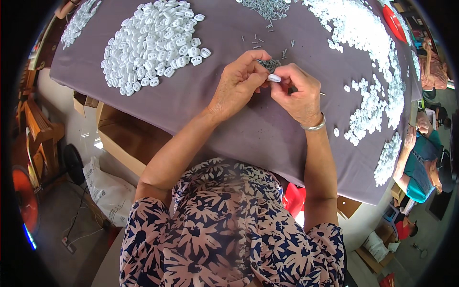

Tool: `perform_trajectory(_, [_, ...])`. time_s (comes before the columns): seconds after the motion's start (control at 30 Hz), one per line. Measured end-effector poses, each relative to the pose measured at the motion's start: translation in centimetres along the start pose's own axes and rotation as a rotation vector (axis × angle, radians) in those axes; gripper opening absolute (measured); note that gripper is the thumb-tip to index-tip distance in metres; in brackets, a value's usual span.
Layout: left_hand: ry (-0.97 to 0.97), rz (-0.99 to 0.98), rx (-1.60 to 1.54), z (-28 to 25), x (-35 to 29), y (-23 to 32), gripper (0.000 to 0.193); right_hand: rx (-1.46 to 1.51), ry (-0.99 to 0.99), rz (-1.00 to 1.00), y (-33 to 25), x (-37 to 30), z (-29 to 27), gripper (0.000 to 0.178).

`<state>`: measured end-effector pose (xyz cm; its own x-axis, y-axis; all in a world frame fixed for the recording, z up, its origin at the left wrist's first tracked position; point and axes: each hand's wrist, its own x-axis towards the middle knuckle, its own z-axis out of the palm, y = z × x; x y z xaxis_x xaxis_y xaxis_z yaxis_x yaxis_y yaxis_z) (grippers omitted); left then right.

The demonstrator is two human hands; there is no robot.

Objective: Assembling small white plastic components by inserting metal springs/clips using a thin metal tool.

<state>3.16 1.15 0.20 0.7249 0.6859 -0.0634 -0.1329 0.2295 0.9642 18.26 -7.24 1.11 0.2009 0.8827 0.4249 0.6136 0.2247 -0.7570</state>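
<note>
Both my hands meet over the brown cloth-covered table. My right hand [297,91], a bracelet on its wrist, pinches a small white oval plastic piece [274,78] between thumb and fingers. Close against the left end of that piece are the closed fingertips of my left hand [240,79]; what they hold, if anything, is hidden. Just behind the fingers lies a small heap of tiny grey metal springs [271,64], partly covered by my hands. A thin pale tip [323,94] shows beside my right hand; its kind is unclear.
A big heap of white two-holed plastic pieces [155,40] lies at the left. More springs [268,7] are at the far side. White pieces [366,33] spread along the right, near a red dish [394,23]. Another person [423,160] sits at the right edge. A cardboard box [126,134] stands below left.
</note>
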Motion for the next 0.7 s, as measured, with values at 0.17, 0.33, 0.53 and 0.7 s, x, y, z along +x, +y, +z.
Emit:
perform_trajectory(0.17, [0.017, 0.105, 0.063, 0.2, -0.1, -1.1, 0.015, -0.146, 0.012, -0.127, -0.4, 0.0, 0.7, 0.019])
perform_trajectory(0.33, [0.037, 0.113, 0.128, 0.2, -0.3, -1.6, 0.015, -0.171, -0.106, -0.078, -0.4, 0.0, 0.1, 0.012])
perform_trajectory(0.53, [0.176, -0.135, 0.039, 1.4, -0.5, -0.8, 0.014, -0.358, -0.194, -0.084, -0.1, -0.1, 0.1, 0.008])
perform_trajectory(0.7, [0.138, 0.003, 0.105, -0.1, 1.5, -1.5, 0.012, -0.348, -0.136, -0.053, 0.8, -0.2, -0.2, 0.007])
